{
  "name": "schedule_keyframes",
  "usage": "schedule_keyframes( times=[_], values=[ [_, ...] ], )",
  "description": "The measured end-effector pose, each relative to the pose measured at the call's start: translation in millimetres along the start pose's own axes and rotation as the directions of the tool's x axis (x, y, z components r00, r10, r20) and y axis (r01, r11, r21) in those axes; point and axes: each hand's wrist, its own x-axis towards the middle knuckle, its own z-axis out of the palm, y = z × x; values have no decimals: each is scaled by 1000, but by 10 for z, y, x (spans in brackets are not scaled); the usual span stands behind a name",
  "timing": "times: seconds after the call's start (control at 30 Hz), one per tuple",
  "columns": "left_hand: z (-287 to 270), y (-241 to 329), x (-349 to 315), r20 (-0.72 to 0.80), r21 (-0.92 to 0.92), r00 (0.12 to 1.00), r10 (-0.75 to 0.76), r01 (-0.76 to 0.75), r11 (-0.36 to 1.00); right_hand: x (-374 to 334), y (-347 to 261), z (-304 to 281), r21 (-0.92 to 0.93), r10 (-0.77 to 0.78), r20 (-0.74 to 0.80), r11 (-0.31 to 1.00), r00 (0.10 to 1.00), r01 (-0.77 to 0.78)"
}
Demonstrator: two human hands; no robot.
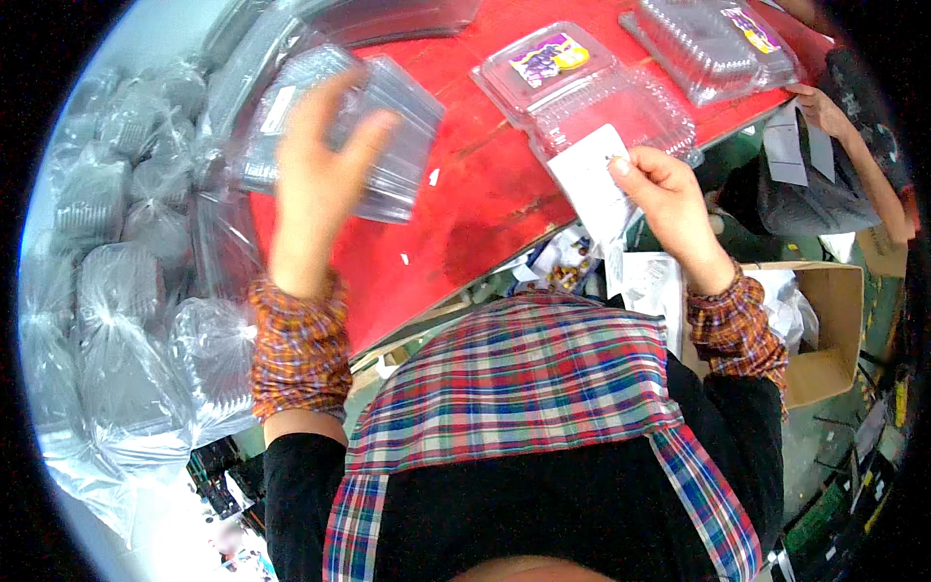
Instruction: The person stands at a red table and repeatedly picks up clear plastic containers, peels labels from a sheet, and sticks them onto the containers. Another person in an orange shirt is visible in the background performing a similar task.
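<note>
My left hand (320, 165) is raised over a stack of clear plastic containers (402, 145) on the red table. Its thumb and fingers are apart, with nothing seen between them; whether the fingertips touch the stack I cannot tell. Between the thumb and fingers of my right hand (669, 199) a white paper sheet (587, 179) is pinched, hanging toward the table's near edge. Just beyond it lies an opened clear clamshell container (621, 112), its lid bearing a purple and yellow label (550, 60).
Another clear clamshell container (713, 48) lies at the far right of the red table (475, 184). Bagged containers (121, 291) are piled at the left. A cardboard box (824, 335) stands on the right, near another person's hand (819, 109) beside a dark bag-like item with papers.
</note>
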Motion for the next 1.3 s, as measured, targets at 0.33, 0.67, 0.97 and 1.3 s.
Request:
schedule_keyframes(
  times=[0.33, 0.67, 0.97, 1.3],
  values=[
    [926, 874, -351, 555, -724, 831, -25, 498, 476, -381, -229, 209, 137, -4, -78, 990, 997, 14],
    [1225, 915, -448, 539, -734, 841, -48, 497, 463, -436, -225, -33, -43, 262, -30, 964, 965, -263],
    [1453, 497, -251, -48, -379, 997, 53, -67, 923, 333, -433, -156, 19, 484, -108, 874, 868, -485],
    [1646, 590, -110, 5, -115, 976, 220, -218, 969, 445, -582, -187, -232, 579, -51, 786, 814, -574]
  ],
)
